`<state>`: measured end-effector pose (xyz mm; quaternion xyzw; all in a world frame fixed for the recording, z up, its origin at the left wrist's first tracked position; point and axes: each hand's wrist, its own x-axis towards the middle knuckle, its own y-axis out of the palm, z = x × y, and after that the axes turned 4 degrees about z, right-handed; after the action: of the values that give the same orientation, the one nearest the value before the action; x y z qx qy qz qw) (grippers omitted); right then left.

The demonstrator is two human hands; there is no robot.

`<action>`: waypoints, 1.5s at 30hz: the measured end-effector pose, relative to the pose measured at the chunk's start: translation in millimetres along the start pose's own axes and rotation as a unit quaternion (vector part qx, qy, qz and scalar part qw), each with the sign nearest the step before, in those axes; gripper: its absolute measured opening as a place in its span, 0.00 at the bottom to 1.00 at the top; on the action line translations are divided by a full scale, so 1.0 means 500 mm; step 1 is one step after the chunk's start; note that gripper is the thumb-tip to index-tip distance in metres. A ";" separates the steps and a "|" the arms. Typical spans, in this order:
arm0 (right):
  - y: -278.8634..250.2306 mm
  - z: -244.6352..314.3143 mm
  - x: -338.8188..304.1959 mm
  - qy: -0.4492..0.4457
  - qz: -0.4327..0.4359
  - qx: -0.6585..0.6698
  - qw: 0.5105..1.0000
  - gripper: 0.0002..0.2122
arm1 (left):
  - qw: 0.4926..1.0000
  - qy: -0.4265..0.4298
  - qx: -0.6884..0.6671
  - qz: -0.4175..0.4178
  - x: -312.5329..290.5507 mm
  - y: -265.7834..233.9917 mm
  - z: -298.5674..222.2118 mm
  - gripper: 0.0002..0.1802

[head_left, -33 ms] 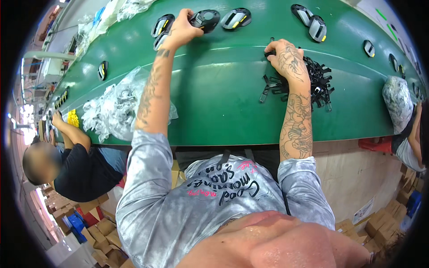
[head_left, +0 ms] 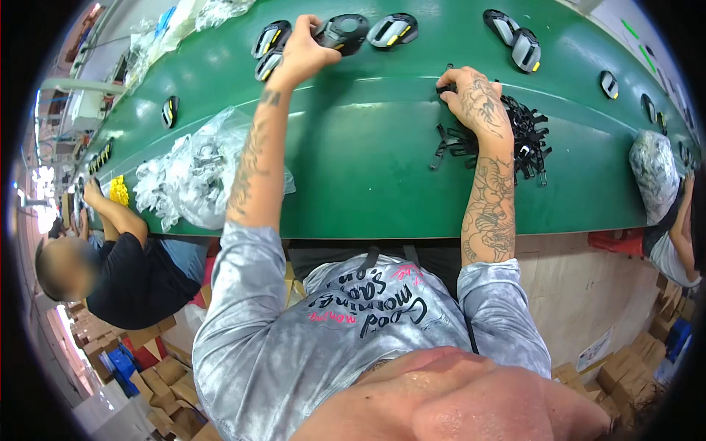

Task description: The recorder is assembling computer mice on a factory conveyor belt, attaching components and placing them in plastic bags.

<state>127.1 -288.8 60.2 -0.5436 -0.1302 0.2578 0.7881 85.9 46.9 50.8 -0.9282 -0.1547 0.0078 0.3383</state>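
Note:
At the far side of the green work surface, my left hand (head_left: 305, 53) grips a dark computer mouse (head_left: 344, 34), its thumb and fingers round the left side. Other black-and-grey mice with yellow accents lie close by: one mouse (head_left: 394, 31) just right of it, and one mouse (head_left: 271, 38) on the left beside another partly covered by my hand. Farther right, my right hand (head_left: 472, 95) reaches over a pile of small black strip-like parts (head_left: 531, 136). Its fingers are pinched on a small black part (head_left: 446, 89). The hand and forearm hide part of the pile.
Crumpled clear plastic bags (head_left: 193, 176) lie left of my left forearm. More mice (head_left: 525, 50) are spread along the far right. A wrapped plastic bundle (head_left: 654, 169) stands near the right edge. A co-worker (head_left: 125, 272) sits at the left; another person's arm (head_left: 684, 228) shows at the right.
The whole view has shifted slightly. Both hands keep the same grips, and the mouse and black part show no clear movement against the work surface.

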 end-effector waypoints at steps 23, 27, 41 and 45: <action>0.062 0.144 0.032 -0.100 -0.067 0.490 0.864 0.12 | 0.862 0.029 -0.482 0.155 -0.166 0.103 0.003 0.48; 0.085 0.167 0.028 -0.053 -0.111 0.554 0.823 0.10 | 0.903 0.033 -0.415 0.106 -0.178 0.108 -0.009 0.45; 0.136 0.171 0.042 -0.056 -0.140 0.516 0.843 0.12 | 0.733 -0.022 -0.663 0.151 -0.179 0.133 0.001 0.35; 0.126 0.159 0.043 -0.012 -0.131 0.514 0.848 0.13 | 0.731 -0.002 -0.665 0.152 -0.178 0.137 0.002 0.35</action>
<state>89.6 -196.7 30.4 -0.0354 -0.0587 0.1884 0.9797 20.2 -28.3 -1.0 -0.9272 0.0219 -0.0435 -0.3713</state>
